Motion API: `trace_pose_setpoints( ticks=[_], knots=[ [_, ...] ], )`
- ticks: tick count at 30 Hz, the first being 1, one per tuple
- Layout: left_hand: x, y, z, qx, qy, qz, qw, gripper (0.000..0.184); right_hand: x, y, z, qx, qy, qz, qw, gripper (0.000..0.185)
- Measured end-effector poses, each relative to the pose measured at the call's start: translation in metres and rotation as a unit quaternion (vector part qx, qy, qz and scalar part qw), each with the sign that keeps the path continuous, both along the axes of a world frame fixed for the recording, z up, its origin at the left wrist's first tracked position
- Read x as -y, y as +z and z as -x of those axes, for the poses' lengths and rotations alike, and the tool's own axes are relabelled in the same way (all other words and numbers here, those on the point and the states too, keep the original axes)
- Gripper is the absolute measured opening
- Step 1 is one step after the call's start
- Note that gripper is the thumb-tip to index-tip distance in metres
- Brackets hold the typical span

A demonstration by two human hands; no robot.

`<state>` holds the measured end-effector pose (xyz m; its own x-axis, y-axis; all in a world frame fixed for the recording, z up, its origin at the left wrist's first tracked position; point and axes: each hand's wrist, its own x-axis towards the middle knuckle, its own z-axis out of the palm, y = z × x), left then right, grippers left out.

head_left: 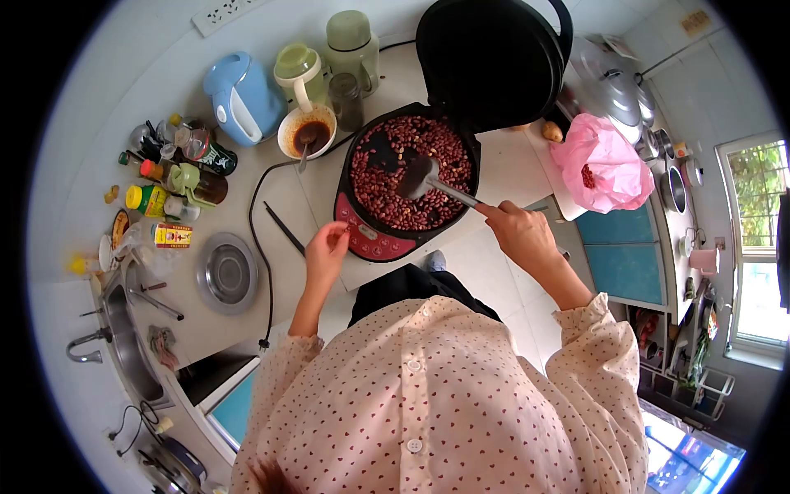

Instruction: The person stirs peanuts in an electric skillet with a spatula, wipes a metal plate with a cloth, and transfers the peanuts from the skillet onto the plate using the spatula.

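Red-skinned peanuts cover much of the dark round pan of an electric griddle, leaving bare patches at its upper left. The griddle's black lid stands raised behind it. My right hand grips the handle of a metal spatula, whose broad blade rests among the peanuts. Beside the griddle's front left edge, near the red control panel, my left hand hovers with its fingers curled together. Whether anything is between those fingertips is hidden.
Left of the griddle are a bowl of brown sauce, a black cord, a blue kettle, several bottles and a metal basin. A pink bag sits at right. A sink lies far left.
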<state>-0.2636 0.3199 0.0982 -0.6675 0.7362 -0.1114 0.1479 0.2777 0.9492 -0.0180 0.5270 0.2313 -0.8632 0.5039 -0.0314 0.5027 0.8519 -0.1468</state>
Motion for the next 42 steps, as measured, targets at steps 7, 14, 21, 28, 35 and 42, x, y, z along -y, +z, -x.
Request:
trace_pose_setpoints(
  ticks=[7, 14, 21, 28, 35, 42],
  knots=[
    [-0.106, 0.005, 0.006, -0.264, -0.182, 0.036, 0.946, 0.033, 0.0, 0.007, -0.052, -0.091, -0.133, 0.015, 0.987, 0.027],
    [-0.163, -0.003, -0.012, -0.378, -0.265, 0.044, 0.886, 0.032, 0.014, 0.0, -0.096, -0.112, -0.236, 0.052, 0.964, 0.024],
    [-0.181, -0.019, -0.017, -0.358, -0.296, 0.083, 0.882, 0.015, 0.017, -0.003, -0.104, -0.134, -0.251, 0.072, 0.956, 0.022],
    [-0.172, -0.003, -0.019, -0.324, -0.247, 0.02, 0.913, 0.014, 0.011, -0.003, -0.102, -0.132, -0.249, 0.064, 0.957, 0.022],
    [-0.186, -0.02, -0.033, -0.417, -0.326, 0.054, 0.847, 0.017, 0.008, -0.002, -0.101, -0.138, -0.25, 0.08, 0.955, 0.022],
    [-0.172, 0.02, -0.026, 0.071, -0.197, 0.017, 0.978, 0.019, 0.009, -0.004, -0.104, -0.133, -0.26, 0.087, 0.952, 0.022]
  ],
)
